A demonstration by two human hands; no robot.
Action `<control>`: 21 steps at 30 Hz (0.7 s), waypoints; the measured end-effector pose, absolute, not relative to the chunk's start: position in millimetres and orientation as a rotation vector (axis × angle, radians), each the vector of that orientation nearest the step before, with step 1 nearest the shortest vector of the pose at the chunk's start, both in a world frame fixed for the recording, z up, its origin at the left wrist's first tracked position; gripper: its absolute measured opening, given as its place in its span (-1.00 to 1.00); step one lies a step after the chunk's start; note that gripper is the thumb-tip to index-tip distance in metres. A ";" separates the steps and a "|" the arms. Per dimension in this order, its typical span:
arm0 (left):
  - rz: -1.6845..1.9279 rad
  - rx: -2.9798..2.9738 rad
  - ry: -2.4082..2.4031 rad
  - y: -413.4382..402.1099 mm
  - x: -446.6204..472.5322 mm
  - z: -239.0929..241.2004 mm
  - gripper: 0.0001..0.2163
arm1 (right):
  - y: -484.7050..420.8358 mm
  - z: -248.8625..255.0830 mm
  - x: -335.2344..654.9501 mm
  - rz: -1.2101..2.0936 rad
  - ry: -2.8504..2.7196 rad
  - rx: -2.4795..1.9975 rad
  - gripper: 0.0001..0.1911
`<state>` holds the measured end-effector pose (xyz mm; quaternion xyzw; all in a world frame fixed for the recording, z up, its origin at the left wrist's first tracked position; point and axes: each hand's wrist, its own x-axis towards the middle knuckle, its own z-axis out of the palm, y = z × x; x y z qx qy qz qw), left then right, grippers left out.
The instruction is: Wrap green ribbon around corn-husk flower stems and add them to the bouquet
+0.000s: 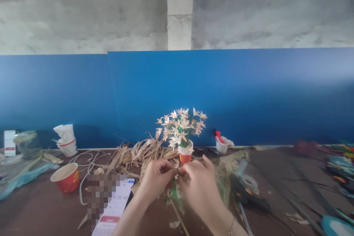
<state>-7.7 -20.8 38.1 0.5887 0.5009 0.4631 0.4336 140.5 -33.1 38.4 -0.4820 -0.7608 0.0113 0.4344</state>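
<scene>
My left hand (159, 177) and my right hand (198, 181) meet at the middle of the table, thumbs and fingers pinched close together. Whatever they hold is too small and too covered by the fingers to name. Just beyond them stands a red paper cup (185, 158) with a bunch of pale, pointed-petal flowers (181, 125) on green stems. Under the hands lie a blurred green strip (175, 193) and a thin straw-coloured stalk (179, 217). A heap of dried husks (138, 156) spreads behind my left hand.
A phone (113, 206) lies by my left forearm. Left of it are a red paper bowl (66, 177), a white cable (89, 167), white cups (67, 145) and a glass jar (27, 143). At right are a white cup with a red-handled tool (222, 145), a dark glue gun (250, 195) and tape rolls (336, 225).
</scene>
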 end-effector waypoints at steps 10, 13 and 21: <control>1.120 1.364 1.155 -20.6 -13.9 34.9 -0.88 | -33.4 39.9 140.5 -0.095 -1.876 -1.102 -0.84; 1.133 1.318 1.121 -20.8 -12.2 36.6 -0.85 | -35.1 41.0 139.4 -0.103 -1.860 -1.090 -0.83; 1.146 1.375 1.120 -22.2 -15.7 44.9 -0.86 | -26.4 42.0 143.8 0.472 -1.804 -1.133 -0.90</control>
